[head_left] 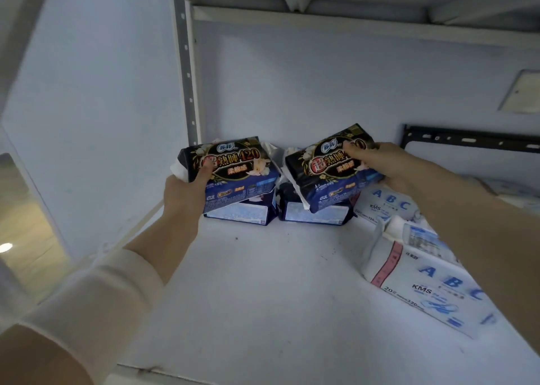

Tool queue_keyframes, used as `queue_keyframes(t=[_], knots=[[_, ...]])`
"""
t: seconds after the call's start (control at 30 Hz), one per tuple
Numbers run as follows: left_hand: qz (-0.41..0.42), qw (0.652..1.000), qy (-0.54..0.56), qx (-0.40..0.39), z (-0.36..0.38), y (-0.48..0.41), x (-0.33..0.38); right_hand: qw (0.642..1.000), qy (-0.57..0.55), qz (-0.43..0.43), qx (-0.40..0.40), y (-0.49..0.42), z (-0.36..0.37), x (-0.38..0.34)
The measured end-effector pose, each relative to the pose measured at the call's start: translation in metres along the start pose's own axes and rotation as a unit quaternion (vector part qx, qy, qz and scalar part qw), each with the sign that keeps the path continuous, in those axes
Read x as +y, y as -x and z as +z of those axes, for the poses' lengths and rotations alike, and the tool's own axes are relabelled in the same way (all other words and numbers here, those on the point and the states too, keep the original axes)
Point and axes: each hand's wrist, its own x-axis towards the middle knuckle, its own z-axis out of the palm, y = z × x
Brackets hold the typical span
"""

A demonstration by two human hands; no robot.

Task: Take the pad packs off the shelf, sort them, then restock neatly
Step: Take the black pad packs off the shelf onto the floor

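My feed is dim and cool, with a bluish cast over the white shelf board (pixel 263 291). The only bright source I can see is a small round light spot (pixel 5 247) far left of the board, at the frame edge. At the back of the board, the print on the left dark pack (pixel 233 168) and the right dark pack (pixel 330 165) reads fairly sharp, with soft shadow beneath. On the board's right side the white pack (pixel 423 279) is smeared, its blue letters fuzzy. The sleeve (pixel 96 305) at the board's near left is soft. The post (pixel 187 72) behind the board leans, and the upper shelf (pixel 350 28) above it slants steeply, both from lens distortion.
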Motion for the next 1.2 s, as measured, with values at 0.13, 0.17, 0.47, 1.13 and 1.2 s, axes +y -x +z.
queue_keyframes(t=[0.13,0.17,0.47,1.13,1.2], knots=[[-0.015,1.0,0.021,-0.007,-0.012,0.013,0.01,0.998,-0.062,-0.006,-0.016,0.041,-0.011,0.0],[-0.024,0.999,0.026,-0.014,-0.014,0.018,0.012,0.997,-0.076,-0.004,-0.025,0.055,-0.014,0.001],[-0.023,0.994,0.029,-0.098,-0.014,0.109,0.031,0.986,-0.153,0.03,-0.053,0.18,-0.042,0.047],[-0.058,0.96,0.029,-0.273,0.007,0.375,-0.032,0.969,-0.209,0.059,-0.118,0.404,-0.144,0.219],[-0.067,0.955,0.017,-0.29,0.002,0.397,-0.041,0.97,-0.209,0.069,-0.107,0.433,-0.146,0.234]])
